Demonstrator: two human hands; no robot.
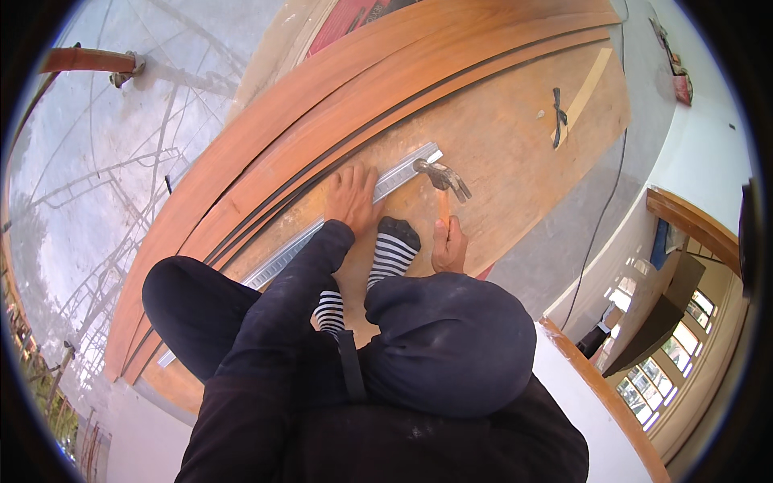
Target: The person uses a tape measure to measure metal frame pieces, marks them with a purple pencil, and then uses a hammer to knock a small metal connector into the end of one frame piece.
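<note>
A claw hammer (442,179) with an orange-brown handle is in my right hand (450,245), its fingers wrapped round the grip. The hammer's face lies at the far end of a long silver metal channel (408,171); I cannot tell whether they touch. My left hand (352,196) lies flat with fingers stretched out, beside the channel, its edge close to or against it. The channel runs diagonally toward the lower left, and my left forearm covers part of it. Beneath lies a brown wooden board (515,153). My foot in a striped sock (394,251) rests between my hands.
Long reddish-brown planks (266,153) and thin dark strips lie along the board's far left side. A black tied cord (557,117) lies by a pale wood strip (588,90). A dark cable (609,197) crosses the grey floor. A wood-trimmed white ledge (592,386) stands at right.
</note>
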